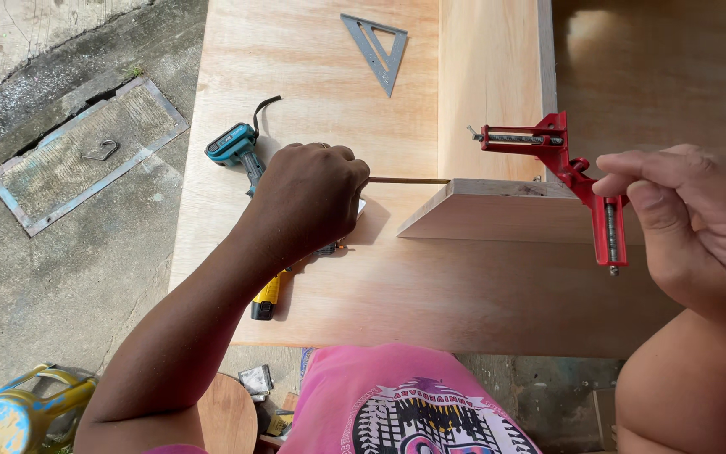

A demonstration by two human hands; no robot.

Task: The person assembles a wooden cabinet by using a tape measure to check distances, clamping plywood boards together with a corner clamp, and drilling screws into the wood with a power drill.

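Corner clamp (577,172), red, sits on the right end of the joint where two plywood boards meet at a right angle: one board (491,84) runs far along the counter (313,67), the other board (510,214) crosses near it, left to right. Right hand (686,223) is at the clamp's near screw handle (611,235), thumb and forefinger pinched around its top end, other fingers loosely curled. Left hand (313,197) is closed in a fist around a tool, mostly hidden; a thin dark shaft (409,180) runs from the fist rightward and its tip meets the left edge of the far board, right at the joint. Can't tell if that's a bit, a driver or an awl. Yellow-and-black handle (266,298) pokes out below the left forearm, near edge of the counter; whether it's part of the held tool or lying separate I can't tell. Teal cordless tool (235,147) lies just left of the fist, metal speed square (378,46) lies far, well apart from both hands. Judgement: the step is fixing the corner, clamp being tightened or steadied while the shaft is lined up on the joint. Next move needs the clamp snug, boards flush and square, shaft level and centred on the board's thickness, or it could break out through a face.
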